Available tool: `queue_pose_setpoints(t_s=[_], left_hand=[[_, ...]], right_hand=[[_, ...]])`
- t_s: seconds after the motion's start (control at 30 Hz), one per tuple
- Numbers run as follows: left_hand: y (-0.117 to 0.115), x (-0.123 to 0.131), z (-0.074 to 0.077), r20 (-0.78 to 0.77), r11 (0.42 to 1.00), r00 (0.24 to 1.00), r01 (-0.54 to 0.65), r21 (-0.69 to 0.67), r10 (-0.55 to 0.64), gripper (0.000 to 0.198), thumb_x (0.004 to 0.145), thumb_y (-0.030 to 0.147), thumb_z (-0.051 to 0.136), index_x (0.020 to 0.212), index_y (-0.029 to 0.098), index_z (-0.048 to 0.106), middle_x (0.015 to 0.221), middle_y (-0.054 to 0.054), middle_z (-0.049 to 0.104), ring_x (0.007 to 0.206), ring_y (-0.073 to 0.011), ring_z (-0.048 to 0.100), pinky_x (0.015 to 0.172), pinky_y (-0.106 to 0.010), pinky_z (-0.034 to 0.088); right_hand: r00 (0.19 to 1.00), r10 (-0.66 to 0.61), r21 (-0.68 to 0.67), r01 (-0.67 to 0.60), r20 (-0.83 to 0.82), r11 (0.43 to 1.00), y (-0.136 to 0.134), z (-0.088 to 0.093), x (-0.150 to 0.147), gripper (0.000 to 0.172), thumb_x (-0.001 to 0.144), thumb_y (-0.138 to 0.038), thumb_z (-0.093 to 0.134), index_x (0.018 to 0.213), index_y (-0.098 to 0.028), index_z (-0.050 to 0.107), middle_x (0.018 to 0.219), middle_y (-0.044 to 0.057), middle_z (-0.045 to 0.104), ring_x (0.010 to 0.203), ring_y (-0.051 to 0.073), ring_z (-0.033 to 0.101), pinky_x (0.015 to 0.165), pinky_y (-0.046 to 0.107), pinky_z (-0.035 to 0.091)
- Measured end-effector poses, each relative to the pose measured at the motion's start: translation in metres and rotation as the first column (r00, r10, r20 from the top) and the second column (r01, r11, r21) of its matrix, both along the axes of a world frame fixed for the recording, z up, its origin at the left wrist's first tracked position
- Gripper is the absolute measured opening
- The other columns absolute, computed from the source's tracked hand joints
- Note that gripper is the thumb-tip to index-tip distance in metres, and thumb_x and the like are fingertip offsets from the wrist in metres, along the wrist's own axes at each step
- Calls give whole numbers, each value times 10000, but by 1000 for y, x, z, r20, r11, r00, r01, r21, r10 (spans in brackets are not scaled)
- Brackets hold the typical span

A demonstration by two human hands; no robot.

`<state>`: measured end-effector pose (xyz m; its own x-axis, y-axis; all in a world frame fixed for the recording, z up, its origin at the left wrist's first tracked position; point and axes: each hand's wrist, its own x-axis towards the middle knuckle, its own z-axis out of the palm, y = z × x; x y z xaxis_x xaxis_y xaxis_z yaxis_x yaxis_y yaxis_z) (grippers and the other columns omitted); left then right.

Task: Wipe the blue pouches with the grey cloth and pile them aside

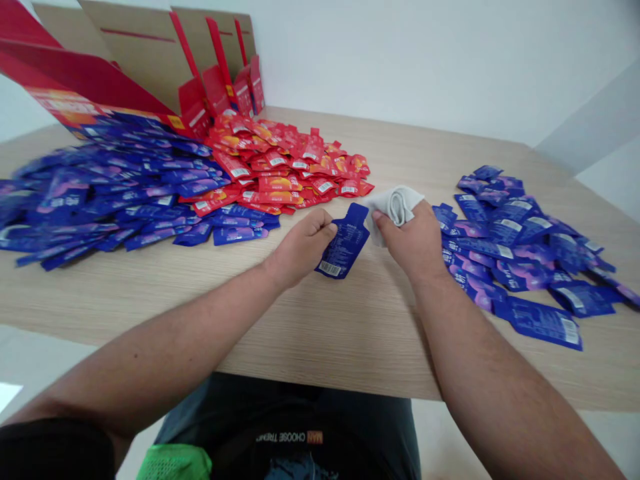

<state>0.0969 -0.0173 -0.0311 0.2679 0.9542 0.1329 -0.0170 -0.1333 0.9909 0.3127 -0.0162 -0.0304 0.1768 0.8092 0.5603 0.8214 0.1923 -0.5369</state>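
Note:
Between thumb and fingers, my left hand [304, 245] grips a blue pouch [346, 245] by its left edge. The pouch hangs above the table with its printed back and barcode facing me, narrow neck up. My right hand [413, 240] is closed on a folded white cloth [397, 208], just to the right of the pouch's neck. Part of the cloth hangs behind the thumb, near the pouch; whether they touch is hard to tell.
Blue pouches [115, 193] are heaped at the left, beside red pouches [285, 167] at centre back. More blue pouches [520, 240] lie at the right. Red cardboard boxes [100, 80] stand at the back left. The wooden table [320, 333] ends near my lap.

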Motion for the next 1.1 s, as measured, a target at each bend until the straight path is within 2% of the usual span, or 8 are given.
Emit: queue_pose_setpoints(t_s=[0.1,0.2,0.3,0.43,0.57,0.83,0.93,1.1], left_hand=[[8,-25,20,-145,962,979,-100,253,140,203,932,261,563,756,224,468,675,31,430,622,-133,409,572,-254,353],[14,-59,42,-289,847,894,-160,507,342,123,925,287,587,831,216,554,821,-18,599,823,-182,567,781,-300,477],[22,-98,46,-436,745,774,-68,664,459,168,943,312,546,1007,205,658,1134,-92,713,1130,-260,626,1039,-397,474],[37,-146,22,-713,763,576,221,608,401,244,950,320,509,941,207,725,1240,-138,731,1199,-289,641,1105,-454,466],[50,-172,1,-816,781,449,330,530,364,304,949,381,525,903,223,780,1099,-139,769,1087,-294,664,1061,-479,475],[61,-164,14,-870,773,288,403,490,401,293,899,377,552,955,227,797,1029,-135,778,1045,-321,658,1021,-502,436],[46,-137,28,-864,751,324,433,498,385,257,884,397,584,958,253,783,1031,-115,776,1057,-336,657,1021,-507,430],[-2,-60,67,-724,701,635,387,600,269,206,842,392,666,977,281,775,1035,-101,760,1062,-363,653,1054,-539,416]], right_hand=[[1000,30,23,-30,-2,999,-1,-2,-4,329,824,-436,704,1036,-185,704,1005,141,695,996,339,649,913,537,531],[999,46,55,-45,-22,997,-3,-5,-7,371,805,-461,720,1061,-194,702,1003,135,700,973,335,656,877,516,545],[999,51,56,-50,-14,997,-4,-6,-9,358,803,-479,713,1025,-199,696,969,125,693,955,334,657,847,498,551],[995,100,54,-100,3,994,-4,-6,-10,352,820,-502,689,1011,-206,694,961,129,693,976,348,650,872,516,540],[994,112,38,-112,-16,993,-3,-8,-12,363,821,-536,688,979,-210,672,922,121,675,948,345,643,859,512,539],[989,147,35,-146,-34,989,0,-12,-16,324,805,-469,712,990,-204,686,889,109,682,910,310,641,827,469,555],[989,150,-13,-150,-2,989,0,-10,-18,340,840,-453,701,1036,-175,702,951,137,709,955,309,657,862,453,554],[989,147,-234,-139,16,962,-2,-9,-31,374,914,-465,672,1104,-146,720,1048,173,749,972,305,709,844,413,568]])
